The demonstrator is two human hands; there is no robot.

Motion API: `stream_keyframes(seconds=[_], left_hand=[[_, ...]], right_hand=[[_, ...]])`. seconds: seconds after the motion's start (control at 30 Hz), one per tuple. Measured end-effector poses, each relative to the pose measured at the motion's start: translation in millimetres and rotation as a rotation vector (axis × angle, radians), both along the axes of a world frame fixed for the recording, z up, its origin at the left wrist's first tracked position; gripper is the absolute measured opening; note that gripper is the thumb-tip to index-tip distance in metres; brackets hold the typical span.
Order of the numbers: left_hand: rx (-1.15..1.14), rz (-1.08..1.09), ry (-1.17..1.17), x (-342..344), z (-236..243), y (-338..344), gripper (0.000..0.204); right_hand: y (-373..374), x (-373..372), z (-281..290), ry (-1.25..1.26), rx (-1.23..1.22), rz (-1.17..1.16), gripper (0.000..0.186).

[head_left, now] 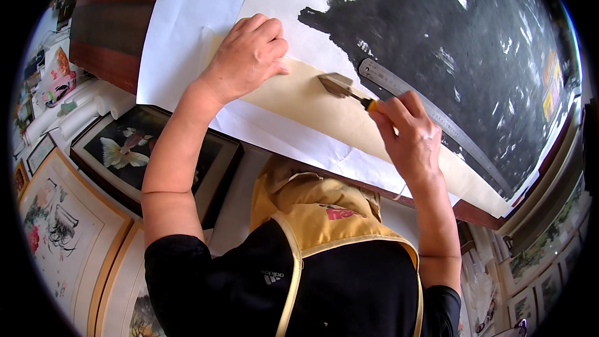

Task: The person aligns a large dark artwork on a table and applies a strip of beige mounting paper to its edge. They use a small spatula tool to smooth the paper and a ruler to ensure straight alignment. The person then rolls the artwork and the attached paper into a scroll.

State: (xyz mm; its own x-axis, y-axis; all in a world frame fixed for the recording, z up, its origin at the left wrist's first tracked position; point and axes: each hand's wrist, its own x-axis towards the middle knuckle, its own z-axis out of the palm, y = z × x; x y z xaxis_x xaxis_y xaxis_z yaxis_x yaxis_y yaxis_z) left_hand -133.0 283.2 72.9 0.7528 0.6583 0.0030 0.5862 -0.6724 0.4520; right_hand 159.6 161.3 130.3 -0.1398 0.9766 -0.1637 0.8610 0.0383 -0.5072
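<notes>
My right hand (pixel 412 134) grips a putty knife (pixel 339 85) by its yellow-and-black handle. The flat metal blade points left, over a long cream paper strip (pixel 299 101) at the table's near edge. On the strip's left part rests my left hand (pixel 248 56), its fingers curled down and its thumb toward the blade; whatever lies under the fingers is hidden. Beyond the strip spreads a large black-and-white ink painting (pixel 430 25). A steel ruler (pixel 437 115) lies slantwise along the painting's near side, just past my right hand.
White paper (pixel 178 31) covers the dark red table (pixel 115 19) at left and shows below the strip. Framed pictures (pixel 72 231) lean at lower left, one with a goldfish (pixel 128 150). Paper rolls (pixel 84 109) lie behind them. More pictures (pixel 549 249) stand at lower right.
</notes>
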Motion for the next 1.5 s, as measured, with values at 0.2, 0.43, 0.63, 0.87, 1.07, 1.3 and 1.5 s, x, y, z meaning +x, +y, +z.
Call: stream_keyframes(seconds=[0.2, 0.43, 0.63, 0.87, 1.07, 1.3, 1.5], left_hand=[[0.043, 0.011, 0.000, -6, 0, 3, 0.030], [0.057, 0.027, -0.001, -55, 3, 21, 0.030], [0.090, 0.070, -0.040, -69, -1, 25, 0.025], [0.105, 0.074, -0.031, -72, -3, 28, 0.024], [0.096, 0.074, -0.029, -72, -3, 29, 0.024], [0.089, 0.101, 0.002, -74, -5, 30, 0.027], [0.121, 0.114, -0.039, -92, -5, 39, 0.029]], right_hand=[[26, -32, -3, -0.031, 0.042, 0.051, 0.014], [30, -35, -2, -0.007, -0.008, 0.018, 0.012], [30, -35, -1, -0.010, -0.035, 0.005, 0.011], [31, -38, 3, -0.028, -0.063, 0.004, 0.011], [35, -46, -1, 0.019, -0.009, 0.028, 0.012], [69, -89, -7, -0.010, 0.082, 0.156, 0.014], [75, -94, -5, -0.007, 0.072, 0.161, 0.014]])
